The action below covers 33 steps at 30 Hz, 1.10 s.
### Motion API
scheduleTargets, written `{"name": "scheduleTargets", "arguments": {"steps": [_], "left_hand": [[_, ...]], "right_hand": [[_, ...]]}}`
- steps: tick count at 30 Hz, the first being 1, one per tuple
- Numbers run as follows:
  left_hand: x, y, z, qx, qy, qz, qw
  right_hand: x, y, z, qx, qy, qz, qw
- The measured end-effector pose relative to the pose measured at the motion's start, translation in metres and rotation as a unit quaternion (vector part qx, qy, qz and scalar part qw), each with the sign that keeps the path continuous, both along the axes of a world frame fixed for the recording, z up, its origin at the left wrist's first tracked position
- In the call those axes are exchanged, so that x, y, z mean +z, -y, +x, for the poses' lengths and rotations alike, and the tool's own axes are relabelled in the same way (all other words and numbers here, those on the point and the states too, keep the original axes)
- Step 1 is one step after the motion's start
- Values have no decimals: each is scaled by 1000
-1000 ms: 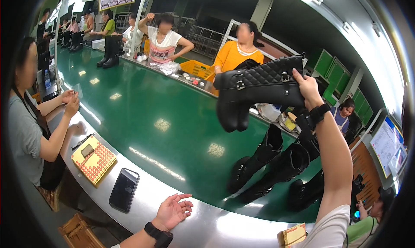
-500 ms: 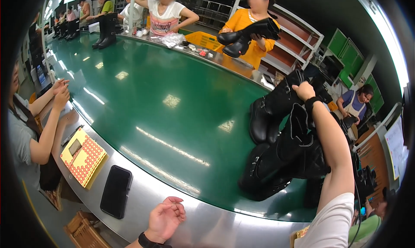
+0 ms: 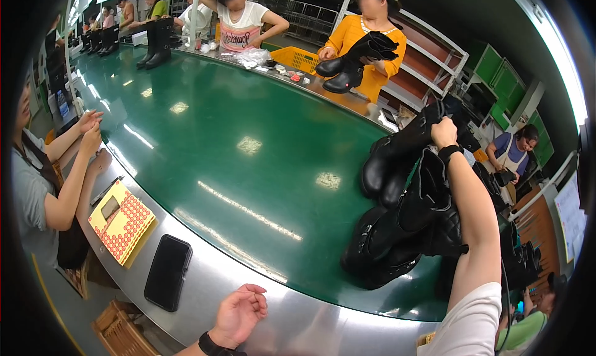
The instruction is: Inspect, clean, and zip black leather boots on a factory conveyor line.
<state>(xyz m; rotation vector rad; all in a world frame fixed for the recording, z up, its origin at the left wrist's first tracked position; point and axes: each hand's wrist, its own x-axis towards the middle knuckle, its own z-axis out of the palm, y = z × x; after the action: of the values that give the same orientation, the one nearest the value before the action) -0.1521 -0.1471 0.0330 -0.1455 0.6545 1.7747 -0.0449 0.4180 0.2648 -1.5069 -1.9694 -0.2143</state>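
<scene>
My right hand (image 3: 444, 132) is reached out to the far right and closed on the upper rim of a tall black boot (image 3: 388, 163). The boot's shaft leans right, its toe on the green work surface (image 3: 248, 107). Below my right forearm, nearer to me, is another pair of black boots (image 3: 403, 232) with buckled straps, their open shafts tilted up. My left hand (image 3: 241, 315) hovers over the metal table edge (image 3: 298, 312) with loosely curled, parted fingers and nothing in it. Close to it lies a black phone (image 3: 167, 273).
A yellow and red patterned box (image 3: 122, 222) lies left of the phone, beside a seated person (image 3: 46, 194). Across the table a person in orange (image 3: 366, 51) holds black boots (image 3: 354, 61). Another boot pair (image 3: 156, 45) stands at the far left.
My right hand has shifted slightly to the right, and the boot it grips leans over a little more. My left hand stays put. The person in orange has tilted their boots and lowered them slightly.
</scene>
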Motion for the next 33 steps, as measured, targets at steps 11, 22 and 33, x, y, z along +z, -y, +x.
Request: {"name": "scheduleTargets", "arguments": {"steps": [11,22,33], "left_hand": [[5,-5,1,3,-28,-42,999],[-4,-5,2,-13,-48,0,999],[-17,-7,-8,-38,-75,5,996]], "right_hand": [[-13,-47,9,148,69,-86,983],[55,-4,48,184,90,-79,976],[177,184,149,235,126,30,963]]}}
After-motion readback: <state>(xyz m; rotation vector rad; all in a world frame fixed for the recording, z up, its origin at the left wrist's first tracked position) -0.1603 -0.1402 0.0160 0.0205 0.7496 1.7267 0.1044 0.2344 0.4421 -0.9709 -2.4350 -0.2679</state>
